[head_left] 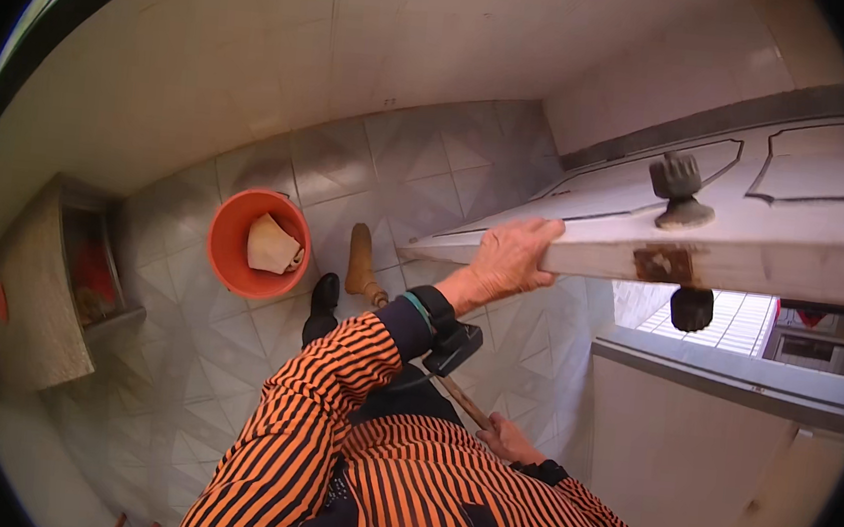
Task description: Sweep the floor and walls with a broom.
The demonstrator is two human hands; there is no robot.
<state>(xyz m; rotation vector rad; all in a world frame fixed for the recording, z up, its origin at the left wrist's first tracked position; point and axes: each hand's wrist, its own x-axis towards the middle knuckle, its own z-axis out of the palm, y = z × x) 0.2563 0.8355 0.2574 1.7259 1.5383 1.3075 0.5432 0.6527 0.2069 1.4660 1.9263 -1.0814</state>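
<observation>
My left hand [515, 259] grips the edge of a white door [605, 241], its fingers curled over the corner. A dark knob [684, 194] stands out from the door's near face, with a rusty latch plate [665, 264] on the edge. Lower down, my right hand [507, 440] is closed around a wooden stick [465, 402]. That stick runs forward under my left wrist, where a dark device is strapped. Beyond the wrist, a tan tapered head [360, 258] touches the floor and looks like the stick's brush end; the middle is partly hidden.
On the tiled floor [340, 171] stands an orange bucket [226, 264] with a pale folded cloth [271, 246] inside. My black shoe [324, 300] is beside it. An open-fronted cabinet [44, 281] stands at the left. A doorway sill [724, 368] runs along the right.
</observation>
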